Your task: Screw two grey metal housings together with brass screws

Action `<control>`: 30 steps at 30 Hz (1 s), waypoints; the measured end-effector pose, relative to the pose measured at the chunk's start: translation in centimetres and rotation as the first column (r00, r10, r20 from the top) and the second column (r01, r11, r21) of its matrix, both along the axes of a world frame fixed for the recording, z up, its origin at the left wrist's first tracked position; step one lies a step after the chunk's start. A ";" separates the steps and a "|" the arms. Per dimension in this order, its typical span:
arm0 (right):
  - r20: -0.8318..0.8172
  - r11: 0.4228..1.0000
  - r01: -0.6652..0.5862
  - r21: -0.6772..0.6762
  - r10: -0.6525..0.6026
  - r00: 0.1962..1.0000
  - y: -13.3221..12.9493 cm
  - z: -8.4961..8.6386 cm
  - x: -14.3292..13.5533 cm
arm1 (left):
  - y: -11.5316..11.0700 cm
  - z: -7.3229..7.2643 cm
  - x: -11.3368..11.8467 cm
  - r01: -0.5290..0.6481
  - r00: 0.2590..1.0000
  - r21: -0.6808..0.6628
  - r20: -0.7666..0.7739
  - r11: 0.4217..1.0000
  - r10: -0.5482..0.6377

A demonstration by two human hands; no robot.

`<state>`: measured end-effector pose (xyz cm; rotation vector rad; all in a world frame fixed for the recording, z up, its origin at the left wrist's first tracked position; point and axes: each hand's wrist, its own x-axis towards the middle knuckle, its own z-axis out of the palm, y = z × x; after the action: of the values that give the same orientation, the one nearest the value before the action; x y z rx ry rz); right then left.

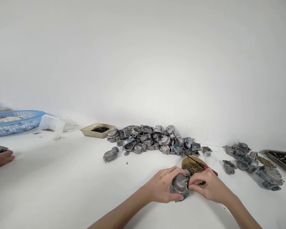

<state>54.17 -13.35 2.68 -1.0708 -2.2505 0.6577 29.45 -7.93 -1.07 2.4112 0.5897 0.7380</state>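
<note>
While both my hands close on one grey metal housing (180,185) low on the white table (62,178), I judge the batch barely dented. My left hand (163,186) wraps its side; my right hand (208,187) pinches at its top edge, apparently keeping the red-handled screwdriver (201,165) that lies across the bowl of screws (193,167) just behind. A big heap of housings (152,140) waits by the wall, a smaller cluster (250,162) lies right, and someone else's hand (0,157) rests far left.
</note>
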 end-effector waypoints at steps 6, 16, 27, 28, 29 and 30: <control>0.048 0.997 0.005 0.071 -0.008 0.999 0.0 -0.5 0.0 | -0.1 0.0 -0.3 -0.021 0.998 -0.085 -0.055 0.996 0.016; 0.072 0.983 -0.059 0.176 0.047 0.996 -0.7 0.0 -0.8 | -0.2 -0.6 0.3 -0.048 0.998 -0.035 -0.053 0.998 0.046; 0.386 0.797 0.364 0.482 -0.566 0.729 1.8 1.0 6.0 | -0.7 0.4 -0.1 -0.040 0.996 -0.119 -0.082 0.992 0.030; 0.417 0.799 0.388 0.459 -0.580 0.700 2.0 1.1 6.5 | -0.7 0.3 -0.1 -0.036 0.996 -0.118 -0.080 0.992 0.027; 0.439 0.808 0.399 0.434 -0.576 0.689 2.0 1.1 6.9 | -0.6 0.3 0.0 -0.034 0.997 -0.117 -0.079 0.993 0.024; 0.451 0.819 0.399 0.412 -0.563 0.692 2.0 1.1 7.1 | -0.6 0.4 0.0 -0.030 0.997 -0.114 -0.079 0.993 0.021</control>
<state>61.23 -11.35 3.80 -1.7886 -2.2408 -0.2486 29.41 -8.57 -0.72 2.3382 0.6774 0.6056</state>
